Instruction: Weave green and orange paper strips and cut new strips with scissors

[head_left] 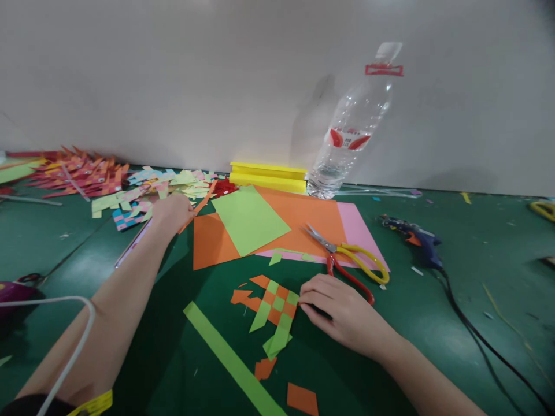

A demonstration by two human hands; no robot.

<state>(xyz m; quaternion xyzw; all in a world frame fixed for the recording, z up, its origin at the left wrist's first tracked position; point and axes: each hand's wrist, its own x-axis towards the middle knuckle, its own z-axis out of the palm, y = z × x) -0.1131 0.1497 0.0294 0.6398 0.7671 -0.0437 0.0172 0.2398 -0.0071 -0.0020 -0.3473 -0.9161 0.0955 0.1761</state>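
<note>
My left hand (174, 216) is closed in a pinch on a narrow orange paper strip (206, 199), beside the pile of cut paper. Lower in the middle, a small woven piece of orange and green paper strips (277, 303) lies on the table, its loose green ends sticking out. The curled fingers of my right hand (332, 309) grip its right edge. A long green paper strip (229, 352) lies to the left of the woven piece. Orange scraps (302, 398) are scattered around it. Scissors with yellow and red handles (333, 247) rest just beyond my right hand.
Behind lie orange sheets (303, 214), a green sheet (251, 222) and a pink sheet (362, 225). A tilted plastic bottle (351, 115) stands by the white wall. At right is a blue glue gun (416, 240) with a black cord. Red-orange woven paper pieces (87, 173) are heaped left.
</note>
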